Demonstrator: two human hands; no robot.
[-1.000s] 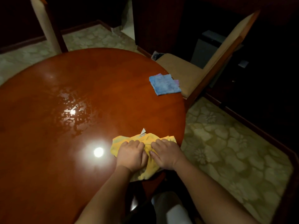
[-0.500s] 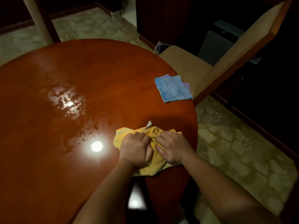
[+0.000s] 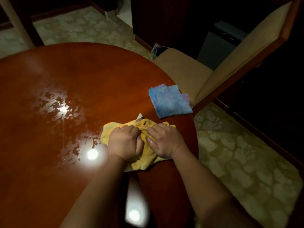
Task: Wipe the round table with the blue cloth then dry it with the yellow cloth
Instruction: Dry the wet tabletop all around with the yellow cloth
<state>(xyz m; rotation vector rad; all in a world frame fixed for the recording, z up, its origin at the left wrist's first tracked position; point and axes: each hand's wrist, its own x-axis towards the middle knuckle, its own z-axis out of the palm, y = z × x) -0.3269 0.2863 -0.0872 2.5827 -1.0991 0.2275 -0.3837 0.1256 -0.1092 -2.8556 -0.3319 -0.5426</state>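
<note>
Both hands, left hand (image 3: 123, 143) and right hand (image 3: 164, 142), fingers curled, bunch the yellow cloth (image 3: 144, 129) near the round table (image 3: 98, 76) edge (water film (image 3: 65, 116) lies leftward), risking missed wet patches.

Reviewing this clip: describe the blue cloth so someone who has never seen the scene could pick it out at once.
Start at the round red-brown table and follow its right edge toward the tan chair. The blue cloth lies there flat, untouched. Unlike the bunched yellow cloth nearer the person, no hand is on it.
</note>
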